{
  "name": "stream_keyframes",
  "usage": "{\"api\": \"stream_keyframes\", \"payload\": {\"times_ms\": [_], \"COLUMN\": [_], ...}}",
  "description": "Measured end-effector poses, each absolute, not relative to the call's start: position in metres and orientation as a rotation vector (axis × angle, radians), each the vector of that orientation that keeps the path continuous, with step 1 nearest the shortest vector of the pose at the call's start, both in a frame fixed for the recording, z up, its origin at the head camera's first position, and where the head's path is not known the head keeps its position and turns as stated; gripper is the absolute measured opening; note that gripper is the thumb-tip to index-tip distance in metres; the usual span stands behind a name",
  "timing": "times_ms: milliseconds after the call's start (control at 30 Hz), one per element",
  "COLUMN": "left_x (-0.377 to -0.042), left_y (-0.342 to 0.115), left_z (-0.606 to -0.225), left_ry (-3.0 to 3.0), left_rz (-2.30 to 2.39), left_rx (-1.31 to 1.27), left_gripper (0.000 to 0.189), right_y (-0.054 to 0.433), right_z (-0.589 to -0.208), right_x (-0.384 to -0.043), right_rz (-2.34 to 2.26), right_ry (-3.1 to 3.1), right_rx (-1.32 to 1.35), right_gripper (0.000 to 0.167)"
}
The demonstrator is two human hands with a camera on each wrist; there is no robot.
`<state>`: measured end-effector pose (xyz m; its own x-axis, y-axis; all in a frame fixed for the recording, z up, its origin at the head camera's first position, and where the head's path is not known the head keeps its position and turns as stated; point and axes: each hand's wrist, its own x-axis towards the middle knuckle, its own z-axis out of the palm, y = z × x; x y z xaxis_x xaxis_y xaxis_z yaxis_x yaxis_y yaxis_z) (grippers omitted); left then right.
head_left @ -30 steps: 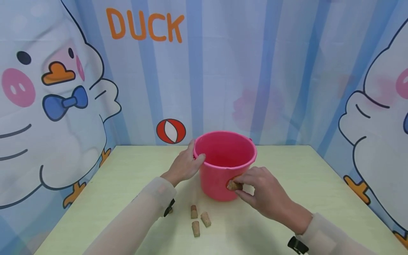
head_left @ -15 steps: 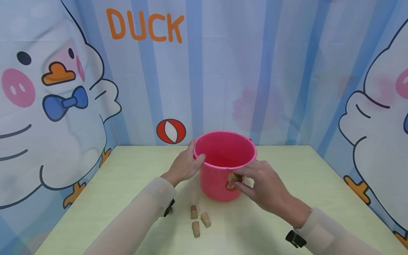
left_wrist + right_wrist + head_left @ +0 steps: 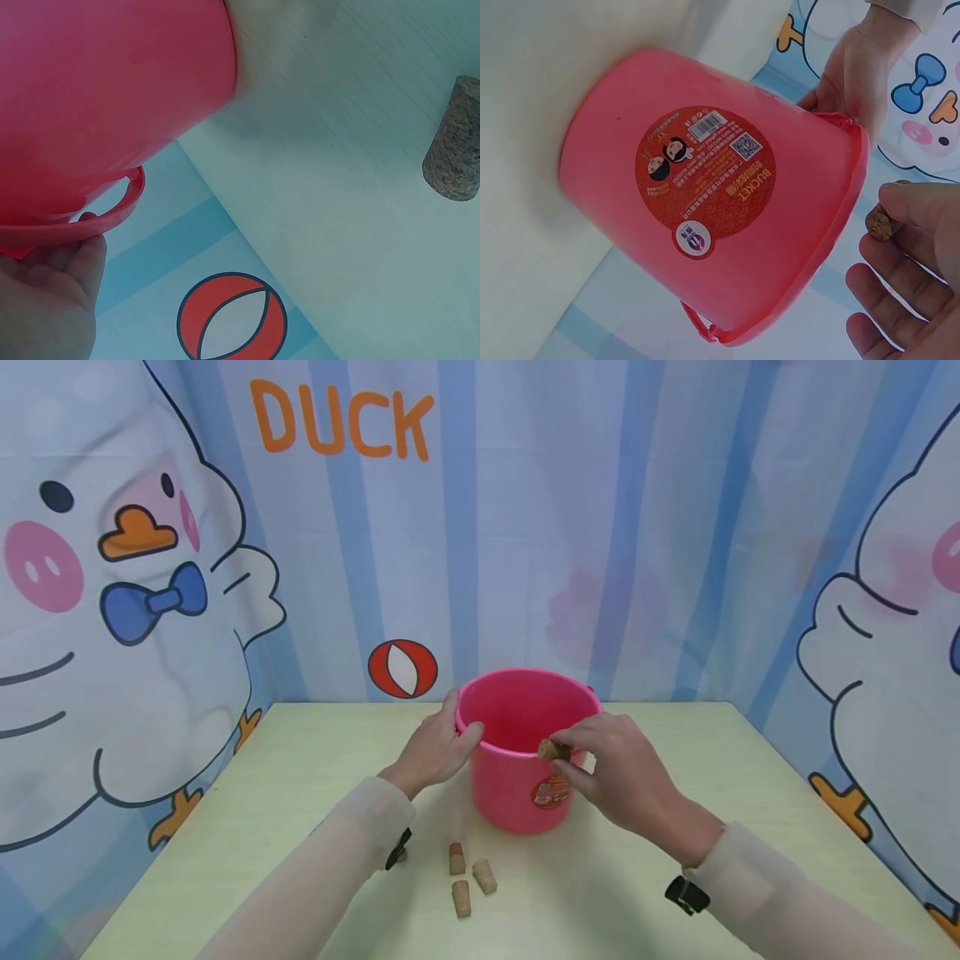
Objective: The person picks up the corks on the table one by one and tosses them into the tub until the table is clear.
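A pink plastic bucket (image 3: 506, 789) stands upright on the table, a round red label (image 3: 705, 172) on its side. My left hand (image 3: 429, 750) grips its rim on the left, thumb over the edge; in the left wrist view the fingers are under the pink handle (image 3: 112, 214). Between thumb and fingertips, my right hand (image 3: 626, 777) pinches a tapered cork stopper (image 3: 553, 749) at the height of the bucket's near rim. Loose corks (image 3: 484, 876) lie in front of the bucket, one partly hidden behind the left wrist. The bucket's floor is out of sight.
The pale table (image 3: 330, 735) reaches back to a blue striped curtain (image 3: 525, 510) with printed ducks. Another cork (image 3: 456, 142) shows large at the right edge of the left wrist view. Each wrist wears a black strap (image 3: 687, 895).
My right hand has lifted the cork from in front of the bucket's label up to its near rim. The left hand and the loose corks have stayed put.
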<state>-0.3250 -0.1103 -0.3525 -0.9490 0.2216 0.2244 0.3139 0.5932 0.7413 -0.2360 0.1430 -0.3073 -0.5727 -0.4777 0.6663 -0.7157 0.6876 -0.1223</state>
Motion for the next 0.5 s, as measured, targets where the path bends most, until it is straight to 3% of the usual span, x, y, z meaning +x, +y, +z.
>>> {"api": "stream_keyframes", "payload": {"times_ms": [500], "left_x": [-0.326], "left_y": [-0.111], "left_z": [-0.351], "left_ry": [-2.716], "left_rz": [-1.279], "left_rx": [-0.462], "left_gripper": [0.065], "right_y": [0.140], "right_z": [-0.297], "right_x": [-0.252], "right_rz": [0.495], "right_ry": [-2.354], "right_rx": [0.857], "right_gripper": [0.027]}}
